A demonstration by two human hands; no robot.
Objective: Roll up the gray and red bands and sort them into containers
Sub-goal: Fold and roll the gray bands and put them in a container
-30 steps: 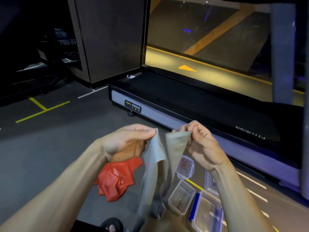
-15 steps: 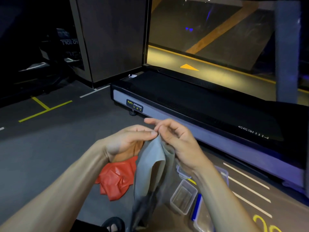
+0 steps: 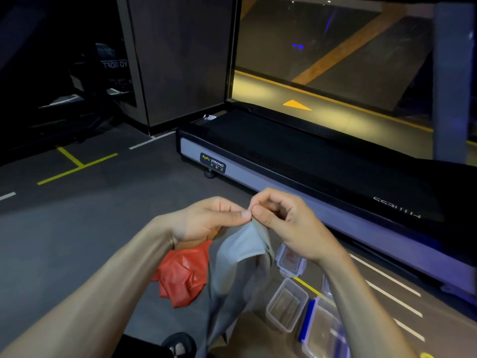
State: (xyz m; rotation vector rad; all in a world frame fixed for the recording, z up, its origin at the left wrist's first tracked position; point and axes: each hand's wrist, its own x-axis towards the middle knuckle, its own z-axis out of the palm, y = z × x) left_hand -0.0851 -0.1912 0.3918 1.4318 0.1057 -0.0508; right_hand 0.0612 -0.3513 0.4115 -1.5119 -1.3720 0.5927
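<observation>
A gray band point(image 3: 240, 257) hangs folded in front of me, its top edge pinched between my left hand point(image 3: 206, 219) and my right hand point(image 3: 284, 223), which meet thumb to thumb. The band's lower part drapes down toward my lap. A crumpled red band point(image 3: 184, 276) lies on the floor under my left wrist. Clear plastic containers sit on the floor at lower right: a small one point(image 3: 290, 260) with a red thing inside, an open one point(image 3: 286, 304), and one with a blue clip point(image 3: 322, 329).
A treadmill point(image 3: 309, 161) runs across the floor just beyond my hands. A dark wall panel point(image 3: 178, 60) stands behind it. Yellow and white lines mark the gray floor point(image 3: 77, 215). A sandalled foot point(image 3: 178, 344) shows at the bottom edge.
My right hand has brought its end of the gray band over to my left hand, so both ends are pinched together and the band hangs folded double.
</observation>
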